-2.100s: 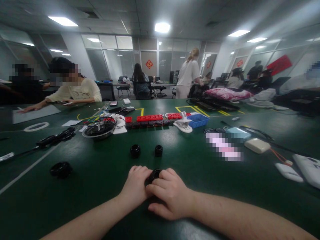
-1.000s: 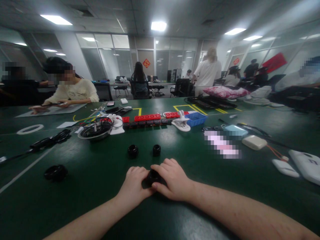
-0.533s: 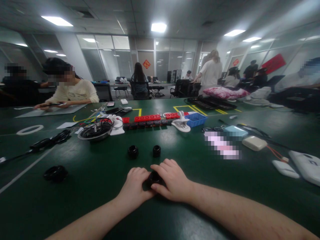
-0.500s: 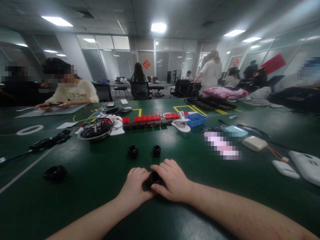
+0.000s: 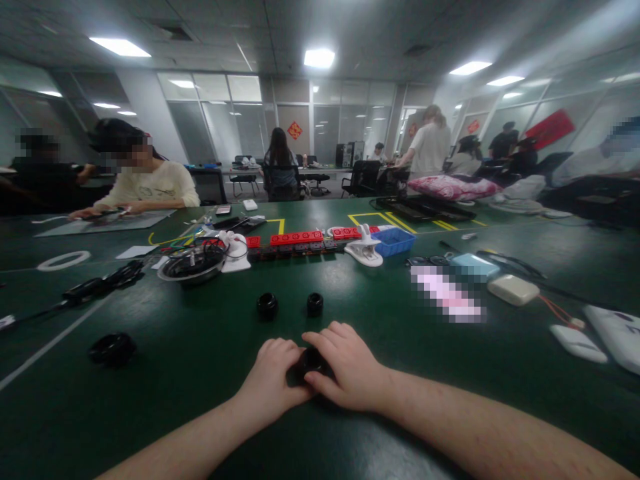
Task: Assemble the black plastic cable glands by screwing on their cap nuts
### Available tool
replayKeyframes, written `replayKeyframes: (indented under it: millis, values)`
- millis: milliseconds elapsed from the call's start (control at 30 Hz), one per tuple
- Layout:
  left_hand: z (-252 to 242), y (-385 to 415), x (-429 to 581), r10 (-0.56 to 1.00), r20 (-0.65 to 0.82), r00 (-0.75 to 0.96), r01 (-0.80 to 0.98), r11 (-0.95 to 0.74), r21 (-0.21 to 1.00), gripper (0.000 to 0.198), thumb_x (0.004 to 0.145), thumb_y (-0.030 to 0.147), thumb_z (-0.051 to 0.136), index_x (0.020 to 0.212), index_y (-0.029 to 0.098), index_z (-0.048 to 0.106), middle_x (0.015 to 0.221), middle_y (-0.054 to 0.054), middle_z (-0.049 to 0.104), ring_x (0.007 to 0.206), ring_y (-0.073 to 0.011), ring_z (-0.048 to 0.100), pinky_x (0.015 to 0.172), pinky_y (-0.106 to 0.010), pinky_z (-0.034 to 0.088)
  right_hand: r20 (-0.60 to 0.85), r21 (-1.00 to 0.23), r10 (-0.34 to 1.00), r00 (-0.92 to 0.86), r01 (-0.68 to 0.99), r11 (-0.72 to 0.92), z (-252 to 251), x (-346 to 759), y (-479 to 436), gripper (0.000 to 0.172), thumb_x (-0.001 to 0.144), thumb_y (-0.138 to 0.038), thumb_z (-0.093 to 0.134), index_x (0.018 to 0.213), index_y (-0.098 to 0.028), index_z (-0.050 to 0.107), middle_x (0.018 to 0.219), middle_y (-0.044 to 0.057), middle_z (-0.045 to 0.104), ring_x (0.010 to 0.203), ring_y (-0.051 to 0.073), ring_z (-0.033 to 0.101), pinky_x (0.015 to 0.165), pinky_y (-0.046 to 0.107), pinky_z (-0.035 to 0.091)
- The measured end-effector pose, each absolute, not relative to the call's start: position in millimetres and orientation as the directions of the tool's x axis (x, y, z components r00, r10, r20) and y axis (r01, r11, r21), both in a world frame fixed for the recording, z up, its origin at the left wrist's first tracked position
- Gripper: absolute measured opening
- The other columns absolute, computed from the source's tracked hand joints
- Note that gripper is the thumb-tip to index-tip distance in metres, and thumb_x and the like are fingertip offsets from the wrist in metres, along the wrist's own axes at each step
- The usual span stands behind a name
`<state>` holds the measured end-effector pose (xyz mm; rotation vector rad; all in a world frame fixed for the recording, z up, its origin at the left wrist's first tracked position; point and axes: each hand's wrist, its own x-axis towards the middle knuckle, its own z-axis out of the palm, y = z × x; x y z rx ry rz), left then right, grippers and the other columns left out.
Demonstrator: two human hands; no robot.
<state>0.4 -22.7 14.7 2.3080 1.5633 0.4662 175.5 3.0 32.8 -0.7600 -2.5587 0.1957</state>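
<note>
Low over the near part of the green table, my left hand (image 5: 270, 377) and my right hand (image 5: 350, 367) both grip one black ring-shaped part (image 5: 312, 360). Its round opening faces up between my thumbs and fingers, which cover most of its sides. The fingers of both hands are curled around it from left and right. Just beyond my hands stand two similar glossy black rings, a wider one (image 5: 267, 305) and a narrower one (image 5: 315, 304). A larger black ring (image 5: 112, 350) lies off to the left.
Farther back are a metal bowl (image 5: 173, 275) of cables, a row of red-and-black blocks (image 5: 297, 239), a white clamp (image 5: 364, 250) and a blue bin (image 5: 395, 241). A power bank (image 5: 513, 289) lies right. Across the table sits a person in a cream top (image 5: 160, 183).
The whole view has shifted slightly down and to the right. Both hands keep hold of the black ring, with little visible change in grip.
</note>
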Motion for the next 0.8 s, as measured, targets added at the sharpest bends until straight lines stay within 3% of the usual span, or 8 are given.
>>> replayKeyframes:
  millis: [267, 467, 800]
  values:
    - [14.0, -21.2, 0.4, 0.931, 0.087, 0.354, 0.830, -0.356, 0.429, 0.019, 0.066, 0.035, 0.061, 0.073, 0.019, 0.055, 0.077, 0.000, 0.054, 0.076, -0.0187, 0.048, 0.073, -0.032, 0.036, 0.408, -0.285, 0.530, -0.744, 0.448, 0.848, 32.5, 175.6, 3.1, 0.035, 0.076, -0.031, 0.047, 0.104, -0.012, 0.051, 0.089, 0.008, 0.056, 0.080, 0.020, 0.044, 0.071, 0.034, 0.035]
    - [17.3, -21.9, 1.7, 0.936, 0.072, 0.344, 0.818, -0.336, 0.466, 0.018, 0.066, 0.033, 0.061, 0.075, 0.019, 0.056, 0.078, 0.000, 0.055, 0.077, -0.0190, 0.048, 0.074, -0.033, 0.036, 0.410, -0.309, 0.541, -0.734, 0.446, 0.840, 31.8, 175.8, 3.7, 0.041, 0.073, -0.030, 0.049, 0.109, -0.011, 0.048, 0.090, 0.009, 0.056, 0.081, 0.021, 0.045, 0.072, 0.034, 0.036]
    - [20.3, -22.5, 2.4, 0.936, 0.054, 0.349, 0.819, -0.332, 0.468, 0.017, 0.067, 0.033, 0.060, 0.076, 0.020, 0.057, 0.078, 0.000, 0.055, 0.077, -0.0192, 0.048, 0.074, -0.033, 0.036, 0.396, -0.368, 0.583, -0.709, 0.460, 0.808, 32.0, 175.6, 3.8, 0.035, 0.070, -0.029, 0.053, 0.102, -0.014, 0.049, 0.089, 0.007, 0.057, 0.082, 0.020, 0.045, 0.072, 0.033, 0.037]
